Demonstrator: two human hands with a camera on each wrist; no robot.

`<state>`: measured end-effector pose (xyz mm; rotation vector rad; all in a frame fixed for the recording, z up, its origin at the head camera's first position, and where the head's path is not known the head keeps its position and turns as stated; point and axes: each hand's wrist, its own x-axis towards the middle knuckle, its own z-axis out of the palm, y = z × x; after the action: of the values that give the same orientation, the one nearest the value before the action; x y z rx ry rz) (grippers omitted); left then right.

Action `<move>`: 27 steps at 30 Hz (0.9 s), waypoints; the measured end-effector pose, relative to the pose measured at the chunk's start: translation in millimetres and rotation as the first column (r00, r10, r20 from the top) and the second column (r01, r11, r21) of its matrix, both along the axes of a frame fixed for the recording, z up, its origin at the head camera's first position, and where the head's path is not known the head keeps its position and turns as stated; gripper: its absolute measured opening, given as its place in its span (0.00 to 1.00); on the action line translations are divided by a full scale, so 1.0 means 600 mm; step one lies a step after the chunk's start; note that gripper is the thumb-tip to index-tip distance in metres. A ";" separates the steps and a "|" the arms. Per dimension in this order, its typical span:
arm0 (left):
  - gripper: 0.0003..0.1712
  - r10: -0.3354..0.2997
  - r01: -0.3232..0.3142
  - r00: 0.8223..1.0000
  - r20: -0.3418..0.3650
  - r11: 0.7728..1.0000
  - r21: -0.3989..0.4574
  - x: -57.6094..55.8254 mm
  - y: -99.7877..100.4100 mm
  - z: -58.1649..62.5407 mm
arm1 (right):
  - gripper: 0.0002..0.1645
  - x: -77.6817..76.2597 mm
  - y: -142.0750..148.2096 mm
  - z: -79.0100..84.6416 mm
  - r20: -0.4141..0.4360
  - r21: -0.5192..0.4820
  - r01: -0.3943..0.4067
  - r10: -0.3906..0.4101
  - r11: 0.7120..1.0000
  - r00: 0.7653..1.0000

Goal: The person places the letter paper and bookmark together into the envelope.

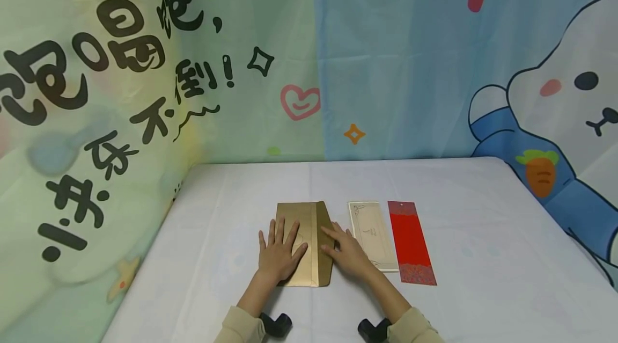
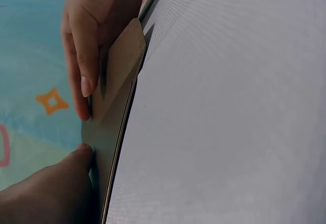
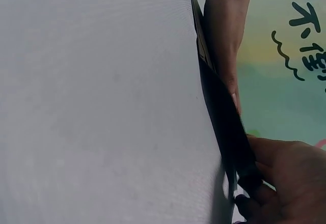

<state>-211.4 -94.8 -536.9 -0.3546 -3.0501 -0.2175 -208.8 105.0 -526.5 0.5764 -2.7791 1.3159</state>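
Fingers [image 1: 280, 231] of the left hand [image 1: 279, 260] lay straight and spread flat on the gold envelope [image 1: 303, 274], pressing it without gripping. Beside it, the right hand [image 1: 352, 254] had its thumb and forefinger stretched across the folded strip of the flap [image 1: 324, 274] at the envelope's right side, its other fingers loosely bent by the outer edge (whether they pinched the paper, I could not tell).

The envelope rested on the white tablecloth [image 1: 483, 225], between the two hands, with its flap tilted up off the cloth in the left wrist view. To its right, just beyond the right hand, lay a cream card [image 1: 373, 235] with printed corner ornaments, and just beside that, a red packet [image 1: 412, 235] patterned at both ends; both slanted slightly.

Farther out, beige sleeves [image 1: 240, 326] covered the forearms, and a black wrist mount [image 1: 276, 326] showed near each cuff. Behind the table hung a pastel backdrop [image 1: 396, 53] with black lettering on its left and, on its right, a white cartoon animal [image 1: 560, 58] in blue above a carrot motif [image 1: 539, 174].
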 end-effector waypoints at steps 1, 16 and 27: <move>0.38 0.000 0.000 1.000 0.001 1.000 0.005 0.000 0.000 0.000 | 0.28 -0.001 -0.001 -0.001 0.009 -0.007 0.007 -0.007 1.000 1.000; 0.38 0.000 0.000 1.000 0.000 0.998 0.068 0.001 0.000 -0.006 | 0.26 -0.004 -0.007 -0.002 0.163 -0.231 0.118 -0.081 0.966 0.983; 0.38 -0.033 0.034 0.999 -0.011 0.989 0.145 0.000 0.003 -0.009 | 0.30 -0.004 -0.002 -0.002 0.387 -0.567 0.142 0.110 0.812 0.916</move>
<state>-211.7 -93.1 -542.0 -0.3959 -2.9983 -0.4358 -211.3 103.5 -527.7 0.2548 -2.3759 2.3821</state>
